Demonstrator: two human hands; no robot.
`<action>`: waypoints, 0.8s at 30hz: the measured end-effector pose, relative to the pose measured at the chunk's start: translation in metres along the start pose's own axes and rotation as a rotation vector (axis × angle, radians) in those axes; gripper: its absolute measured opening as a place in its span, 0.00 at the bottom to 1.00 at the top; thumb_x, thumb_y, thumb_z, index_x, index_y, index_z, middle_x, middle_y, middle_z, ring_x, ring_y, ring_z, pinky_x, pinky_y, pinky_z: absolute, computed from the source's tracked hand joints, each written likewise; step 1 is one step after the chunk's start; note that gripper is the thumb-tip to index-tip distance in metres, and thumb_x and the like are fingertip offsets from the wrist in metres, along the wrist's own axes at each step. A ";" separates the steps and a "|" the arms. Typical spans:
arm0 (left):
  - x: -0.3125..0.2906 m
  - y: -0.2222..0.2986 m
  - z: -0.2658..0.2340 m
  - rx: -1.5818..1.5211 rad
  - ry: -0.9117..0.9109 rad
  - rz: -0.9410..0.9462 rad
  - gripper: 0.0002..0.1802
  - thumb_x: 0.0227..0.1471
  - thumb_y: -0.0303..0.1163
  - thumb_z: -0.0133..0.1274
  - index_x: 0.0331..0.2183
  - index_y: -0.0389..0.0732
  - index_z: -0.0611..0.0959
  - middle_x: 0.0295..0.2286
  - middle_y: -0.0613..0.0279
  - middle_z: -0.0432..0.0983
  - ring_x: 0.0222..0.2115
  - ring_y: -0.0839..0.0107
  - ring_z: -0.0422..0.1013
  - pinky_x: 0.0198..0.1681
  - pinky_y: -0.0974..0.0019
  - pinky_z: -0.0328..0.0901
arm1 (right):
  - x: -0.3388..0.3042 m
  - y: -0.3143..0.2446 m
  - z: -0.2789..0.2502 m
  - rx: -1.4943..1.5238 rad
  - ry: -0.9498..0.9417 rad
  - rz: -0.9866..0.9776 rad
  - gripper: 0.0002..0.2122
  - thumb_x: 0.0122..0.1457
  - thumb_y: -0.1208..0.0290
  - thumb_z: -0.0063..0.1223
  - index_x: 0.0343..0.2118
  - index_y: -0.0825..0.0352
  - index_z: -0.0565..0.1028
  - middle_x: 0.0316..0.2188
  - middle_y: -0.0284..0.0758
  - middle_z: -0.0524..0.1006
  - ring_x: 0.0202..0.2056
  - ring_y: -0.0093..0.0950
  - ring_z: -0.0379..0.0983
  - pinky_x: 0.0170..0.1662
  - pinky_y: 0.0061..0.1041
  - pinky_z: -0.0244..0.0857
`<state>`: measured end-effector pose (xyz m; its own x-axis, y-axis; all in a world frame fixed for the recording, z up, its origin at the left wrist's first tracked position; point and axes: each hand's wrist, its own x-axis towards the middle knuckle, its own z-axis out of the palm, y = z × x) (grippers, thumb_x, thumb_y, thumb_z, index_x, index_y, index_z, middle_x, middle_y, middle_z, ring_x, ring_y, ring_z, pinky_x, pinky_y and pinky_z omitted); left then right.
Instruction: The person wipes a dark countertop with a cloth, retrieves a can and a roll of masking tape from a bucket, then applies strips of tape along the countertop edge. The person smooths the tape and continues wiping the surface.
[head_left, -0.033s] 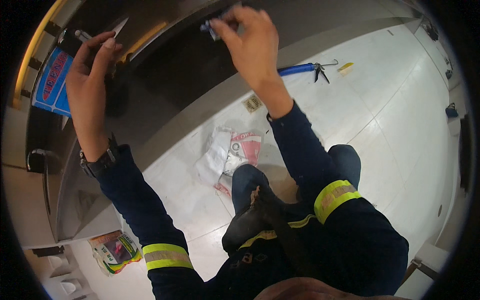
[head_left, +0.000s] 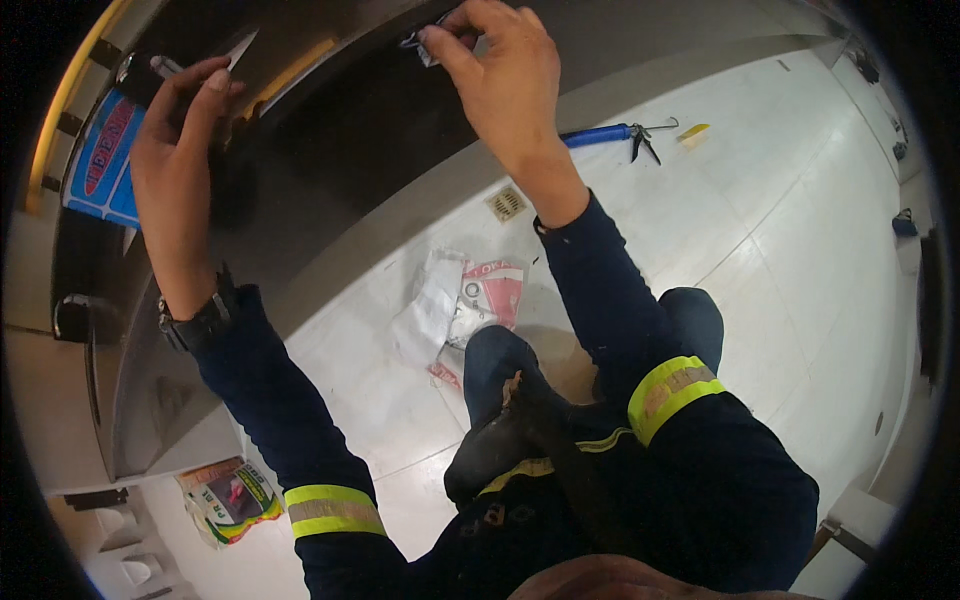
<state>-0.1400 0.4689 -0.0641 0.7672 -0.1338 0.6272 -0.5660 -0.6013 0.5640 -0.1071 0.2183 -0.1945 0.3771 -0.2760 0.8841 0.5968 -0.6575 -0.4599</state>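
My left hand (head_left: 178, 170) is raised at the upper left, beside a dark glossy surface (head_left: 340, 120). Its thumb and forefinger are pinched together, and a pale pointed piece (head_left: 242, 47) shows just beyond the fingertips. Whether the fingers grip that piece is unclear. My right hand (head_left: 508, 95) reaches over the same dark surface at the top. Between its thumb and fingers is a small crumpled piece, silvery and dark (head_left: 428, 50), partly covered by the fingers.
A blue and red box (head_left: 105, 160) stands left of my left hand. On the white tiled floor lie a blue caulking gun (head_left: 600, 136), a yellow scrap (head_left: 693, 135) and a white and red bag (head_left: 490, 300). A floor drain (head_left: 505, 205) lies nearby. Another printed bag (head_left: 232, 500) is lower left.
My right hand and the crumpled piece have shifted slightly upward and show more sharply. My left hand has barely moved.
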 end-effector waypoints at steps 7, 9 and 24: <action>0.007 -0.011 0.003 -0.047 -0.021 0.101 0.19 0.62 0.42 0.58 0.48 0.38 0.85 0.39 0.57 0.84 0.43 0.73 0.77 0.51 0.70 0.66 | -0.099 0.009 0.003 0.006 -0.166 0.164 0.10 0.56 0.63 0.65 0.26 0.63 0.79 0.25 0.33 0.77 0.30 0.35 0.69 0.34 0.34 0.63; 0.010 -0.018 -0.003 0.065 -0.007 0.129 0.22 0.64 0.48 0.55 0.49 0.42 0.85 0.41 0.58 0.85 0.46 0.70 0.76 0.56 0.66 0.63 | -0.071 -0.006 0.007 -0.011 -0.172 0.082 0.09 0.56 0.64 0.65 0.26 0.63 0.79 0.25 0.32 0.77 0.30 0.34 0.68 0.34 0.34 0.62; -0.005 -0.002 0.009 -0.175 0.093 0.124 0.11 0.65 0.34 0.54 0.43 0.37 0.82 0.29 0.69 0.77 0.28 0.85 0.67 0.29 0.78 0.61 | -0.040 -0.062 0.051 0.103 -0.081 -0.073 0.09 0.55 0.65 0.67 0.26 0.64 0.80 0.25 0.32 0.77 0.29 0.36 0.67 0.33 0.36 0.62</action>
<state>-0.1400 0.4632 -0.0731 0.6620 -0.1200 0.7399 -0.7041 -0.4380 0.5589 -0.1232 0.3056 -0.2061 0.3833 -0.1694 0.9080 0.6931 -0.5971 -0.4040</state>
